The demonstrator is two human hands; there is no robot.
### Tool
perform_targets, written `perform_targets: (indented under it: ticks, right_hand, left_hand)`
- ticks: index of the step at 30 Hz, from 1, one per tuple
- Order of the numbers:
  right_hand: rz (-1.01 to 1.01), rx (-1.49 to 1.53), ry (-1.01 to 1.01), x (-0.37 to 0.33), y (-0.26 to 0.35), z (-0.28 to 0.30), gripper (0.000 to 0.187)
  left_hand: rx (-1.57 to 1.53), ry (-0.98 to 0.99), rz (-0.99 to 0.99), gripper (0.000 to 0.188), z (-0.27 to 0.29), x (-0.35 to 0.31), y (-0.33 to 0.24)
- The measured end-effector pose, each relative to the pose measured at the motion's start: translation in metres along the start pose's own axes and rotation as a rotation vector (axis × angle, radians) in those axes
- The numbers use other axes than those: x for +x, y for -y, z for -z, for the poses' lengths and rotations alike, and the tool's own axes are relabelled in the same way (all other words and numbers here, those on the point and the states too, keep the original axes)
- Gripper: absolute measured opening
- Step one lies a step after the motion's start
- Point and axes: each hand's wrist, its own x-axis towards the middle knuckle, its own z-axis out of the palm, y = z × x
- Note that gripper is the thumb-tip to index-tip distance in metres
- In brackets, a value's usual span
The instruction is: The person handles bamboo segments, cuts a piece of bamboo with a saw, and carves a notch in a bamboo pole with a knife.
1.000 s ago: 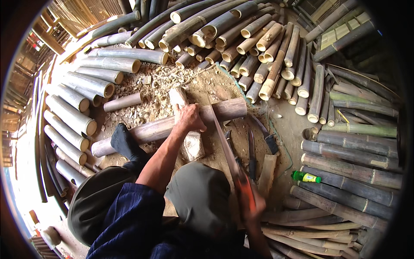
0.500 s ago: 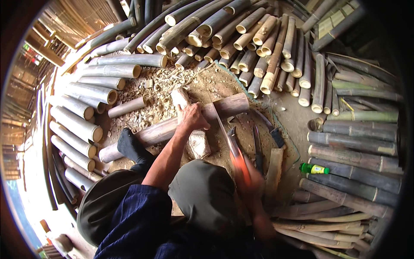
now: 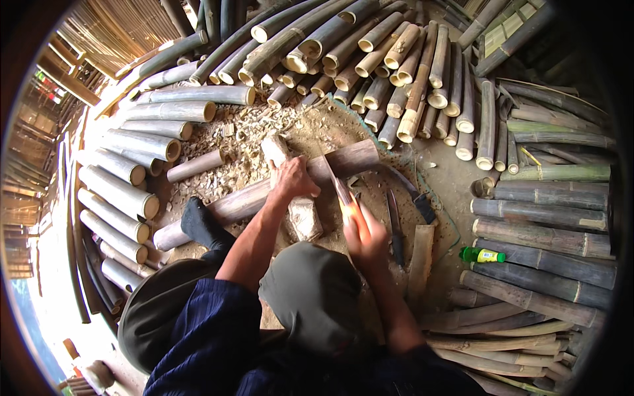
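Note:
A thick brown bamboo pole (image 3: 241, 203) lies slantwise in front of me, over a pale wooden block (image 3: 304, 220). My left hand (image 3: 294, 179) grips the pole from above, near where it crosses the block. In my right hand (image 3: 366, 239) is the orange handle of a hand saw (image 3: 338, 187). The fingers are wrapped round that handle. The saw's narrow blade crosses the pole just right of my left hand; how deep it sits in the bamboo cannot be seen. My dark-socked foot (image 3: 201, 221) presses against the pole's left part.
Right of the saw lie a dark-handled knife (image 3: 395, 231), a curved blade with a black handle (image 3: 422, 204) and a flat wooden strip (image 3: 420, 261). Cut bamboo poles (image 3: 119, 188) are stacked left, behind and right. Wood shavings (image 3: 231, 138) cover the ground; a green bottle (image 3: 482, 255) rests on the right poles.
My right hand and the saw have moved forward, away from me, along the blade's line. My left hand, the pole and my foot stay in place.

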Motion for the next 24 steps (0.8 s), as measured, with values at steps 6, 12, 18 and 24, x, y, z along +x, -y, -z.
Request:
perform_targets:
  ticks: [6, 12, 18, 24]
  right_hand:
    - [-0.157, 0.200, -0.087, -0.121, 0.010, 0.046, 0.031]
    - [0.121, -0.062, -0.132, -0.037, -0.019, 0.011, 0.026]
    - [0.133, -0.022, 0.000, -0.090, -0.014, 0.033, 0.039]
    - [-0.068, 0.124, -0.038, -0.101, -0.016, 0.036, 0.043]
  left_hand:
    - [0.026, -0.014, 0.004, 0.071, 0.008, -0.009, -0.005]
    - [-0.028, 0.009, -0.030, 0.072, -0.004, 0.003, -0.004]
    - [-0.014, 0.055, 0.025, 0.073, 0.009, 0.000, 0.008]
    - [0.042, 0.044, 0.014, 0.075, 0.000, -0.003, -0.007]
